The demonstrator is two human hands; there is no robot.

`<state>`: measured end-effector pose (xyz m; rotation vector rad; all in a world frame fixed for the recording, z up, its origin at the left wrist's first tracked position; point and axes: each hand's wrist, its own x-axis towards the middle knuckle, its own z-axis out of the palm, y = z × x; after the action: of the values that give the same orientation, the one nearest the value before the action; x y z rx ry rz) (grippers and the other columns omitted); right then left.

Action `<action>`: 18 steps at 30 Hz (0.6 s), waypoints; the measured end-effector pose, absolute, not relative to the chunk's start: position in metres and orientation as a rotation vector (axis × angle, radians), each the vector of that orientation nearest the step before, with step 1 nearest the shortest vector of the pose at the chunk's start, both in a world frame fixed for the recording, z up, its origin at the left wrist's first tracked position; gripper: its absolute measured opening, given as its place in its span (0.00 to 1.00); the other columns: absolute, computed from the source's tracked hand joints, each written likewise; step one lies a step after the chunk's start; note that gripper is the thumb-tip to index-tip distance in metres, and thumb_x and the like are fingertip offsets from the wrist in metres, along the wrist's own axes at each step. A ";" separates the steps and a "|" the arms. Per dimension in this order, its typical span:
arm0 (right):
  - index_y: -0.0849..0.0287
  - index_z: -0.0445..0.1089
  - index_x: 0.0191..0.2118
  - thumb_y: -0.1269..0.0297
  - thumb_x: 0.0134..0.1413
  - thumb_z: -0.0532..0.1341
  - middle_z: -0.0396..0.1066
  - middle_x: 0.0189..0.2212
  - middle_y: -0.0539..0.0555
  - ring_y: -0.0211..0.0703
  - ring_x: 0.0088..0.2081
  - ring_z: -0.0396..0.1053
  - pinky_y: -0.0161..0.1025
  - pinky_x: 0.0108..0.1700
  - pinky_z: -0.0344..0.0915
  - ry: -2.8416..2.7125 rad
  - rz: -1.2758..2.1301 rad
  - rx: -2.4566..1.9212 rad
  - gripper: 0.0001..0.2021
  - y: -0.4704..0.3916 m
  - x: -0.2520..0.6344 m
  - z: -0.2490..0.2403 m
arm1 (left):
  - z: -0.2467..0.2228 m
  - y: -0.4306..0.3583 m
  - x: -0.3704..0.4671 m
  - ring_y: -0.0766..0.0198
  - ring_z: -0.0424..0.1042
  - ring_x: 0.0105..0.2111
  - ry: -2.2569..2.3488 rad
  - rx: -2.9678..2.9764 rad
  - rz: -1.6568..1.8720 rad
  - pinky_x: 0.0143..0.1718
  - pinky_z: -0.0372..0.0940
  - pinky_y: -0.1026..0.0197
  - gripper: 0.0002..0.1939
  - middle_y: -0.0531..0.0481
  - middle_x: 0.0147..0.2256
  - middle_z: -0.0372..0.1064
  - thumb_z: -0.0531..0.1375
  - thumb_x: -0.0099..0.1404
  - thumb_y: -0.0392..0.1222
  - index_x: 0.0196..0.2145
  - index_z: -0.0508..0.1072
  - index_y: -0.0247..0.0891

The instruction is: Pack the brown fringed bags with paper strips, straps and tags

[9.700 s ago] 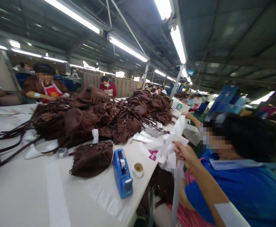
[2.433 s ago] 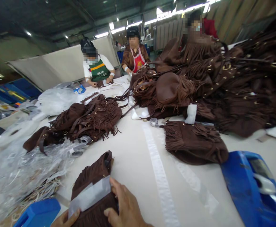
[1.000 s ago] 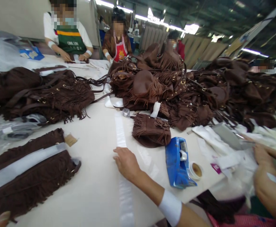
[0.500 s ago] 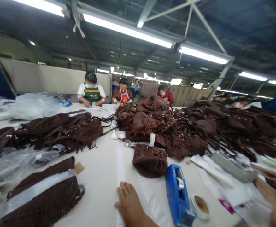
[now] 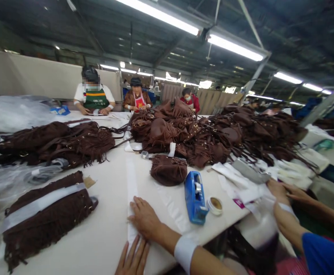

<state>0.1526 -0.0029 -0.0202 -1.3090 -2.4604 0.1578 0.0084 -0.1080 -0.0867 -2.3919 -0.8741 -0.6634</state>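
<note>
My right hand lies flat on a long white strip that runs along the pale table. A white band circles its wrist. My left hand is at the bottom edge, fingers spread on the table close below the right hand; both appear to hold nothing. Left of them lies a brown fringed bag with a pale band across it. Beyond my right hand sits a small brown bag, with a blue tape dispenser and a roll of tape at its right.
Brown fringed bags form a large heap at centre and right, and a smaller pile at left. Clear plastic lies beside it. Another person's arms reach in at the right among white sheets. Several people sit across the table.
The view has shifted, showing more of the table's near right side. My left hand has come into view at the bottom, near my right hand, which still rests on the strip.
</note>
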 end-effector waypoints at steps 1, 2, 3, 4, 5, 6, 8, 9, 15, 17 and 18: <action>0.67 0.59 0.64 0.53 0.68 0.53 0.55 0.65 0.66 0.52 0.66 0.53 0.49 0.66 0.54 -2.443 0.147 -1.330 0.27 -0.008 0.160 -0.018 | -0.088 -0.109 0.006 0.53 0.40 0.70 -0.863 -2.402 -0.649 0.70 0.32 0.47 0.24 0.51 0.55 0.72 0.58 0.62 0.41 0.56 0.72 0.43; 0.66 0.58 0.64 0.55 0.67 0.53 0.55 0.65 0.65 0.52 0.66 0.52 0.49 0.66 0.54 -2.419 0.124 -1.367 0.26 -0.015 0.170 -0.016 | -0.088 -0.108 0.004 0.52 0.38 0.70 -0.876 -2.422 -0.635 0.70 0.32 0.46 0.24 0.50 0.56 0.71 0.59 0.62 0.44 0.56 0.71 0.43; 0.65 0.58 0.65 0.56 0.67 0.54 0.55 0.65 0.65 0.51 0.67 0.52 0.49 0.66 0.54 -2.391 0.093 -1.419 0.26 -0.023 0.181 -0.015 | -0.088 -0.108 0.003 0.51 0.37 0.70 -0.887 -2.435 -0.631 0.70 0.32 0.46 0.25 0.50 0.57 0.70 0.59 0.62 0.47 0.57 0.71 0.44; 0.64 0.57 0.65 0.58 0.67 0.54 0.55 0.65 0.64 0.52 0.67 0.52 0.50 0.66 0.54 -2.362 0.058 -1.483 0.26 -0.032 0.193 -0.015 | -0.087 -0.107 0.003 0.51 0.38 0.70 -0.909 -2.440 -0.629 0.70 0.33 0.46 0.26 0.49 0.57 0.69 0.59 0.63 0.50 0.57 0.70 0.44; 0.64 0.58 0.65 0.59 0.67 0.55 0.55 0.65 0.64 0.52 0.67 0.52 0.51 0.65 0.55 -2.330 0.023 -1.556 0.25 -0.042 0.207 -0.017 | -0.086 -0.106 0.003 0.51 0.38 0.70 -0.932 -2.447 -0.623 0.70 0.34 0.46 0.27 0.49 0.58 0.68 0.58 0.63 0.53 0.58 0.69 0.44; 0.64 0.58 0.65 0.59 0.66 0.55 0.56 0.65 0.64 0.52 0.66 0.52 0.51 0.65 0.55 -2.292 -0.010 -1.636 0.25 -0.052 0.221 -0.019 | -0.085 -0.106 0.003 0.50 0.39 0.69 -0.956 -2.454 -0.614 0.70 0.35 0.46 0.29 0.48 0.59 0.67 0.57 0.63 0.57 0.58 0.69 0.43; 0.65 0.59 0.65 0.59 0.66 0.56 0.57 0.65 0.64 0.54 0.66 0.53 0.52 0.64 0.56 -2.213 -0.059 -1.792 0.26 -0.070 0.245 -0.025 | -0.083 -0.107 0.003 0.49 0.43 0.69 -0.997 -2.472 -0.594 0.69 0.37 0.46 0.32 0.47 0.60 0.66 0.56 0.63 0.61 0.59 0.68 0.42; 0.65 0.60 0.64 0.58 0.66 0.56 0.57 0.65 0.64 0.55 0.66 0.53 0.52 0.64 0.56 -2.182 -0.071 -1.852 0.26 -0.079 0.255 -0.028 | -0.082 -0.107 0.003 0.49 0.46 0.68 -1.013 -2.483 -0.587 0.68 0.40 0.47 0.32 0.46 0.60 0.66 0.56 0.63 0.61 0.59 0.67 0.41; 0.64 0.59 0.65 0.55 0.65 0.56 0.54 0.66 0.63 0.57 0.66 0.53 0.53 0.64 0.56 -2.183 -0.034 -1.889 0.27 -0.106 0.246 -0.043 | -0.079 -0.100 0.002 0.51 0.59 0.61 -1.079 -2.495 -0.727 0.66 0.44 0.51 0.27 0.44 0.57 0.69 0.55 0.65 0.54 0.58 0.67 0.38; 0.63 0.59 0.65 0.55 0.64 0.57 0.53 0.66 0.64 0.59 0.66 0.53 0.55 0.63 0.56 -2.220 0.017 -1.857 0.28 -0.107 0.226 -0.045 | -0.080 -0.095 0.002 0.52 0.60 0.61 -1.137 -2.478 -0.779 0.64 0.48 0.52 0.27 0.45 0.57 0.69 0.53 0.67 0.51 0.60 0.65 0.38; 0.63 0.59 0.65 0.55 0.64 0.57 0.52 0.66 0.64 0.60 0.66 0.53 0.56 0.62 0.57 -2.239 0.053 -1.848 0.28 -0.108 0.215 -0.046 | -0.079 -0.092 0.003 0.53 0.61 0.60 -1.166 -2.471 -0.812 0.63 0.51 0.52 0.26 0.45 0.57 0.69 0.53 0.68 0.49 0.61 0.63 0.38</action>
<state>0.2154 -0.1075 -0.0459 -1.8484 -2.2387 0.0525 0.0027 -0.0922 -0.0793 -2.4705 -1.1658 -0.8117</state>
